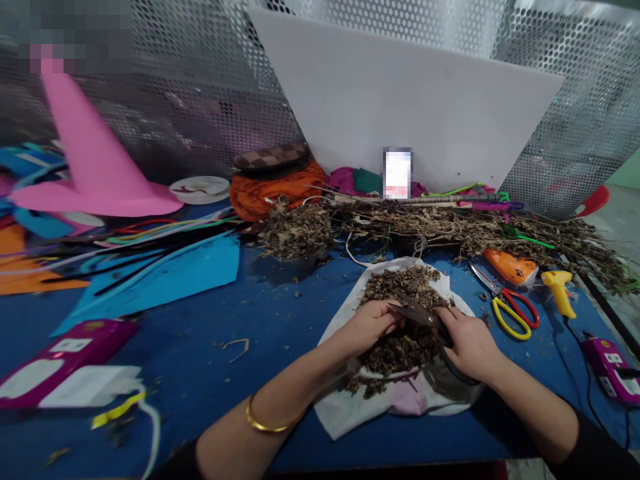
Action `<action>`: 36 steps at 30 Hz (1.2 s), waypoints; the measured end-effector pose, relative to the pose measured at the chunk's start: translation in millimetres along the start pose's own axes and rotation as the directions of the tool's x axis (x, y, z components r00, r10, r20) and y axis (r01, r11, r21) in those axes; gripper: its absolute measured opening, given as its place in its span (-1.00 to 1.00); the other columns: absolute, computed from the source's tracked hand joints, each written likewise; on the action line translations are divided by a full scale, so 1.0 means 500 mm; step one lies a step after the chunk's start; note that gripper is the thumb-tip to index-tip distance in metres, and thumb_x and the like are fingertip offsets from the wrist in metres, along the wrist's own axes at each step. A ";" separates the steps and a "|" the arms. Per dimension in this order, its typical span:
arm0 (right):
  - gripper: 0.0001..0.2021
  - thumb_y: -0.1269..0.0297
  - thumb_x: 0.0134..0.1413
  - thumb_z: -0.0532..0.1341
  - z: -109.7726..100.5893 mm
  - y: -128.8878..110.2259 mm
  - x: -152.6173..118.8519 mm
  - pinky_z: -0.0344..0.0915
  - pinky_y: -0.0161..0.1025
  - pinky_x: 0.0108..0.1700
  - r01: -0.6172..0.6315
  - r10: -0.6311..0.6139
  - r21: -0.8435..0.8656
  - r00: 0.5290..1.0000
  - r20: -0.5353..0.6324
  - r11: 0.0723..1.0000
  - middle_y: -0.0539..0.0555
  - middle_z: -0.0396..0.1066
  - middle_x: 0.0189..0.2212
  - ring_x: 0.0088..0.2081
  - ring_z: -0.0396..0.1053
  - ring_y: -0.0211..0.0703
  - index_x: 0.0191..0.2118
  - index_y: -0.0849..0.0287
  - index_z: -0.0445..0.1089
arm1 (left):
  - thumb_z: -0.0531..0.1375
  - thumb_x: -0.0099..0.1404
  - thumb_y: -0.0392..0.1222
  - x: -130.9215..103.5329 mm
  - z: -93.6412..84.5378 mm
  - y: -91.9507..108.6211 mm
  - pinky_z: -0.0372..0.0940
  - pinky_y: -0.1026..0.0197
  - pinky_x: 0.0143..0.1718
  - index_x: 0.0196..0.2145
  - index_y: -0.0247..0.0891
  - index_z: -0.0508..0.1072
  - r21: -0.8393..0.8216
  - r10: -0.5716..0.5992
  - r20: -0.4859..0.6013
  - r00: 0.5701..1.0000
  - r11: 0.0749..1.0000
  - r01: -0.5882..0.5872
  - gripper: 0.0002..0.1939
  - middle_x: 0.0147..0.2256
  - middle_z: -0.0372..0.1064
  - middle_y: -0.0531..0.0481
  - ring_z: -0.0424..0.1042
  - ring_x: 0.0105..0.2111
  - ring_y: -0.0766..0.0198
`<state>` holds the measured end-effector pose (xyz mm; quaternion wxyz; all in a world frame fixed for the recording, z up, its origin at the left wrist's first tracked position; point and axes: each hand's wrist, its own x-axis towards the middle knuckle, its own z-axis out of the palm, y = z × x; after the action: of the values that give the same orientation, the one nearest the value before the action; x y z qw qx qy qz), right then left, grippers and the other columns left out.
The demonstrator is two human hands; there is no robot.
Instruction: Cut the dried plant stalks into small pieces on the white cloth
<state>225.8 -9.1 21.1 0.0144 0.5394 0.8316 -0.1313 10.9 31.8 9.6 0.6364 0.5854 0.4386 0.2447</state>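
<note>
My right hand (473, 343) is closed round the handles of dark scissors (425, 317), whose blades point left toward my other hand. My left hand (371, 327) is closed beside the blade tips, its fingers curled and pinched; what lies in them is hidden. Under both hands is a heap of chopped dried plant bits (400, 283), dark brown and crumbly. The heap rests on a white cloth (340, 413) spread on the blue table (200, 373).
Red-and-yellow-handled scissors (510, 310), an orange packet (510, 267) and a yellow glue gun (559, 293) lie to the right. Dried stalks (450, 227) line the back, before a lit phone (398, 173). Leftward are a pink cone hat (95, 160), blue sheet (190, 273) and purple power strip (75, 353).
</note>
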 end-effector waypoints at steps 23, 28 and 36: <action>-0.64 0.28 0.06 0.02 0.012 0.001 0.003 0.13 -0.32 -0.26 -0.017 0.017 -0.014 1.000 0.020 1.000 0.13 0.33 -0.18 -0.21 0.31 -0.14 0.01 0.18 0.13 | 0.10 0.12 -0.07 -0.005 -0.002 0.012 -0.16 0.33 -0.60 -0.56 -0.32 0.28 -0.055 -0.075 0.011 0.997 0.996 0.075 -0.74 -0.68 0.02 0.17 -0.08 -0.64 0.45; -0.54 0.27 0.01 0.06 0.007 0.000 0.002 0.13 -0.30 -0.24 -0.043 0.042 -0.009 0.999 -0.014 0.999 0.16 0.29 -0.11 -0.18 0.30 -0.11 0.08 0.18 0.08 | 0.08 0.14 -0.09 -0.007 -0.001 0.022 -0.15 0.33 -0.60 -0.55 -0.33 0.31 -0.064 -0.072 -0.004 0.997 0.995 0.072 -0.75 -0.68 0.01 0.18 -0.07 -0.64 0.45; -0.54 0.18 0.06 0.05 0.001 0.000 0.000 0.13 -0.28 -0.24 -0.011 0.012 0.025 0.998 -0.059 1.000 0.14 0.27 -0.13 -0.19 0.28 -0.11 0.09 0.17 0.07 | 0.06 0.16 -0.14 -0.010 -0.002 0.020 -0.15 0.35 -0.60 -0.49 -0.31 0.29 -0.039 -0.011 -0.037 0.999 0.999 0.010 -0.81 -0.65 0.00 0.18 -0.06 -0.63 0.46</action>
<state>225.9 -9.4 20.8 -0.0160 0.5480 0.8269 -0.1253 9.8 30.2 20.4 0.6406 0.5660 0.4486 0.2608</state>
